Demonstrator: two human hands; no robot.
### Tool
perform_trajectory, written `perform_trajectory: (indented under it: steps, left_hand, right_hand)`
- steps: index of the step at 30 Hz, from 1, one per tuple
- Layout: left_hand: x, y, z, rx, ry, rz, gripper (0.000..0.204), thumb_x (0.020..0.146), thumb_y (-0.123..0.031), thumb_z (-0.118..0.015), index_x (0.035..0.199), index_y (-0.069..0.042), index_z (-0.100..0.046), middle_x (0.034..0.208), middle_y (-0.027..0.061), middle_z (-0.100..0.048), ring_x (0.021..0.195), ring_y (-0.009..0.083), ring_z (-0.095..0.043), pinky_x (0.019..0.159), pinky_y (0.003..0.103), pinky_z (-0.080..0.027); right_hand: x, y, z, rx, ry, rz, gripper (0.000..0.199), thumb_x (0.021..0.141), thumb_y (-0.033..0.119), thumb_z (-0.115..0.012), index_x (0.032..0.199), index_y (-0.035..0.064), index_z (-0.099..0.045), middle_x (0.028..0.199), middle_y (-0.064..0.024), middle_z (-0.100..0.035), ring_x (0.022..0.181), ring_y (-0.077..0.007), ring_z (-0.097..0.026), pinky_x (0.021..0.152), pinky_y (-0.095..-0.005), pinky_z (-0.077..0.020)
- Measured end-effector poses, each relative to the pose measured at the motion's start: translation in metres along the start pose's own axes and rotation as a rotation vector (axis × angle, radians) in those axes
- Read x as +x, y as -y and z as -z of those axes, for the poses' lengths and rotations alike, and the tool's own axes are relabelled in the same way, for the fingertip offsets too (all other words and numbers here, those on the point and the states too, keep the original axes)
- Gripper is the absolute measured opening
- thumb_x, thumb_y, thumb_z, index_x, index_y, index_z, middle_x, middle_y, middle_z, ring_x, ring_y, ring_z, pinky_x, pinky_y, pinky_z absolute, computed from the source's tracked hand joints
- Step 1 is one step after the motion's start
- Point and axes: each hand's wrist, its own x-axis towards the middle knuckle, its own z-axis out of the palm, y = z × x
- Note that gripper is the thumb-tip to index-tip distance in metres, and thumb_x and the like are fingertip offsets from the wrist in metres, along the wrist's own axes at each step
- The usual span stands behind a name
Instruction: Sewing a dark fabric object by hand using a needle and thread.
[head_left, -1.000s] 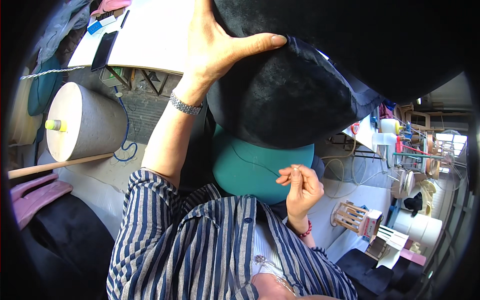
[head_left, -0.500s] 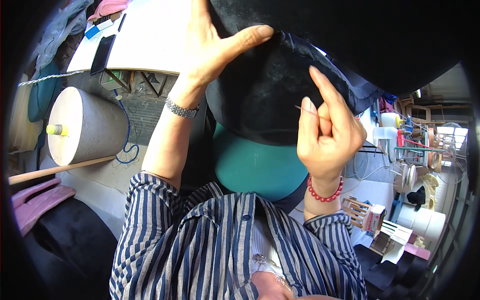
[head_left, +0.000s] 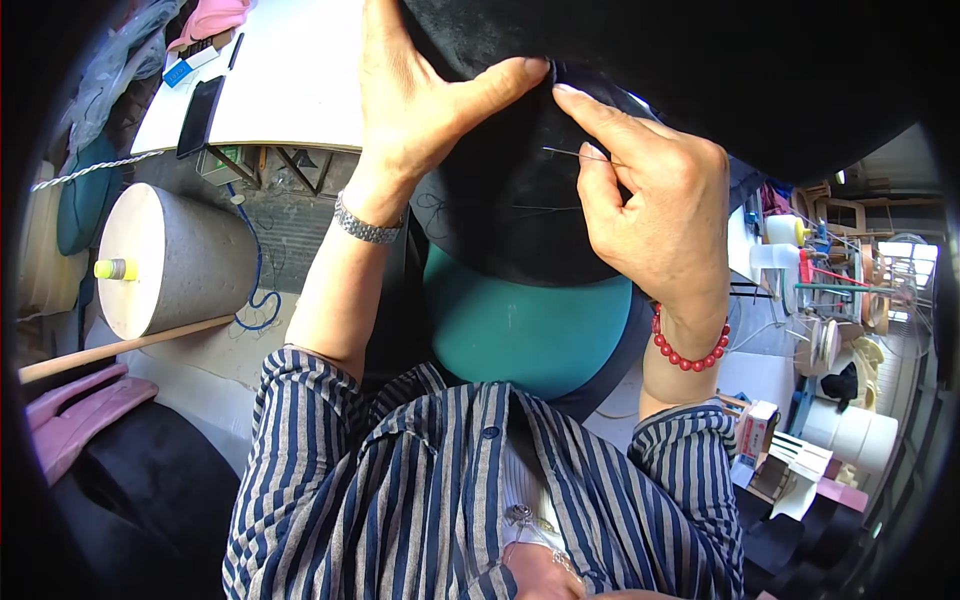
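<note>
A large black upholstered piece [head_left: 740, 70] fills the top, with loose black cloth [head_left: 490, 225] hanging below its edge. My left hand [head_left: 415, 115] lies spread against it, thumb stretched to the seam; its other fingertips run out of the picture. My right hand [head_left: 655, 190] pinches a thin needle [head_left: 563, 152] between thumb and fingers, its tip pointing left. That hand's index fingertip is at the seam, close to my left thumb. A fine dark thread [head_left: 530, 208] crosses the cloth toward a loose loop at the left. Underneath is a rounded teal surface [head_left: 520, 330].
A white table [head_left: 290, 80] at upper left bears a dark phone [head_left: 200, 115] and a small blue box [head_left: 177, 73]. Left of me lie a big pale roll [head_left: 190, 260], a wooden pole [head_left: 130, 345] and a blue cord [head_left: 262, 318]. Cluttered shelving [head_left: 850, 290] stands at right.
My right hand has moved up and left toward my left thumb, bringing the needle more into sight. My left hand has barely moved.
</note>
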Motion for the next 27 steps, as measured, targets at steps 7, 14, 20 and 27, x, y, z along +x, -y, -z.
perform_trajectory:
  steps: [7,14,20,27]
  left_hand:
    - [-0.003,0.011,0.002,0.022,-0.025,-0.042,0.104,0.066,-0.034,-0.080,0.145,0.005,-0.026,0.139,0.0201,-0.042,0.130,0.0293,-0.040,0.109,0.041,-0.029]
    - [-0.003,0.012,0.013,-0.182,0.080,-0.009,0.102,0.070,-0.025,-0.077,0.149,0.003,-0.020,0.147,0.0181,-0.035,0.137,0.0286,-0.031,0.114,0.039,-0.019]
    - [0.000,0.007,0.012,-0.113,0.107,-0.027,0.102,0.070,-0.025,-0.078,0.149,0.003,-0.020,0.147,0.0180,-0.034,0.138,0.0285,-0.030,0.114,0.039,-0.018]
    - [-0.012,0.012,0.008,-0.234,0.035,-0.010,0.100,0.073,-0.022,-0.078,0.150,0.001,-0.017,0.148,0.0193,-0.034,0.137,0.0286,-0.032,0.115,0.039,-0.019]
  right_hand:
    - [0.001,-0.004,-0.002,0.016,0.028,0.027,0.034,0.075,-0.007,-0.061,0.106,0.0036,-0.072,0.088,-0.0179,-0.072,0.048,-0.0133,-0.062,0.046,-0.0237,-0.0455]
    - [-0.005,-0.008,-0.003,0.249,-0.059,0.029,0.035,0.073,-0.008,-0.065,0.105,0.0044,-0.073,0.058,-0.0019,-0.055,0.043,-0.0053,-0.039,0.045,-0.0205,-0.0319]
    - [-0.011,-0.006,-0.008,0.286,-0.149,-0.030,0.031,0.074,-0.007,-0.070,0.103,0.0044,-0.073,0.055,0.0019,-0.039,0.047,-0.0048,-0.035,0.047,-0.0205,-0.0291]
    - [-0.004,-0.008,-0.010,0.092,-0.234,0.035,0.026,0.075,0.000,-0.076,0.101,0.0037,-0.073,0.066,-0.0047,-0.062,0.048,-0.0053,-0.045,0.045,-0.0198,-0.0348]
